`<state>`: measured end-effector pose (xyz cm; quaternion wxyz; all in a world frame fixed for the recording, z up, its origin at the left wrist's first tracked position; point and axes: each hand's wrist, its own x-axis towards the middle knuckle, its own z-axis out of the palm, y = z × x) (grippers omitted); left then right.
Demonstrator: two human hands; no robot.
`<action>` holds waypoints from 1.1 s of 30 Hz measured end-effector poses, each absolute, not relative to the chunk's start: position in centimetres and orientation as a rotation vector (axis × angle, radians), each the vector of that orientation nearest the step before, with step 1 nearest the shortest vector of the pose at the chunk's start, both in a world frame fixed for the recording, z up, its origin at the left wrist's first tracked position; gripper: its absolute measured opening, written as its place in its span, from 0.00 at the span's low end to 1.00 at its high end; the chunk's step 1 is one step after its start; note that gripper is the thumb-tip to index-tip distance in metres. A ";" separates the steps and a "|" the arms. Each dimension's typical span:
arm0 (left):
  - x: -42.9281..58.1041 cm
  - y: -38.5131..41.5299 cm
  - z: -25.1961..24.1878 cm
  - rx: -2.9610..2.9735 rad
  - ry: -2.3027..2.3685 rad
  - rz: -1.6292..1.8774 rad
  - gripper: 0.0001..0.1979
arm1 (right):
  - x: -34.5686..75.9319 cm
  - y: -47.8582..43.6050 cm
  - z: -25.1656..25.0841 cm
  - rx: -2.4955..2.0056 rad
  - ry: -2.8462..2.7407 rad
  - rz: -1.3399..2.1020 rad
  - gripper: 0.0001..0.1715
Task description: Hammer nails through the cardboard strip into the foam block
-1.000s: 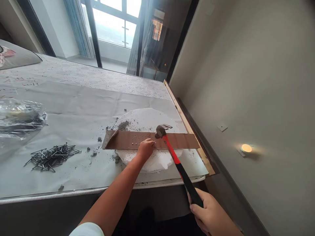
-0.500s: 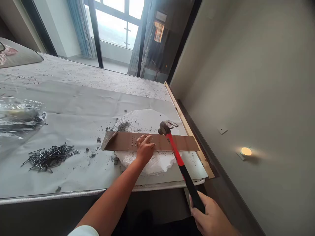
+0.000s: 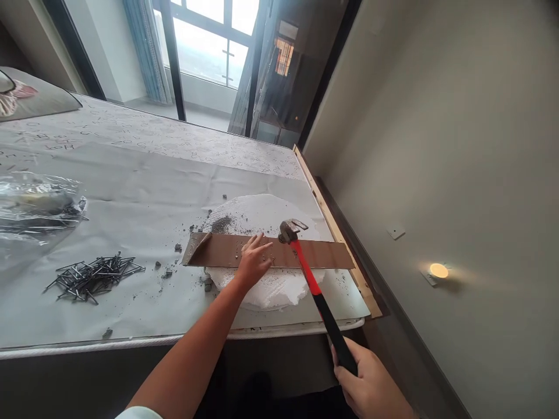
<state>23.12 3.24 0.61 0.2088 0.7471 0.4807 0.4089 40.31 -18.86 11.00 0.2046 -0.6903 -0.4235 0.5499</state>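
Note:
My right hand (image 3: pixel 369 375) is wrapped round the black grip of a claw hammer (image 3: pixel 309 273) with a red and black handle. Its metal head hangs over the right half of a brown board (image 3: pixel 321 254), just right of my left hand (image 3: pixel 254 256). The left hand rests at the board's middle with its fingers spread, and no object shows in them. Small holes or bits dot the board near those fingers, and its brown facing peels up at the left end. Beneath the board lies a white, rough-edged foam slab (image 3: pixel 271 288).
A heap of nails (image 3: pixel 96 274) lies to the left, with a clear plastic bag (image 3: pixel 39 203) behind it. Grey crumbs (image 3: pixel 168 273) are scattered beside the slab. A grey sheet (image 3: pixel 152 192) covers the mattress; a wooden rail (image 3: pixel 325 206) and a wall (image 3: pixel 437 145) border the right side.
My left hand has loosened from bent fingers to spread ones and shifted slightly left. The hammer and my right hand have also moved a little left, with the head slightly lower.

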 end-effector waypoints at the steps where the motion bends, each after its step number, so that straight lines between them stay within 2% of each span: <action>1: 22.6 3.1 1.1 1.990 1.332 1.205 0.19 | 40.1 -18.7 10.1 -1.937 -1.163 1.531 0.05; 6: 20.5 2.3 2.6 1.695 1.389 1.388 0.16 | 39.4 -18.0 7.5 -1.923 -1.012 1.590 0.07; 13: 18.9 1.3 2.9 1.794 1.385 1.340 0.15 | 39.1 -19.1 9.4 -1.843 -1.056 1.507 0.05; 19: 17.2 0.1 3.1 1.851 1.431 1.378 0.15 | 38.7 -18.8 6.8 -1.873 -1.166 1.431 0.06; 25: 14.9 -1.1 3.1 1.846 1.456 1.395 0.15 | 38.5 -19.5 6.5 -1.764 -1.113 1.389 0.06; 33: 12.2 -2.7 3.2 1.933 1.535 1.357 0.16 | 37.7 -19.9 4.8 -1.780 -1.178 1.471 0.07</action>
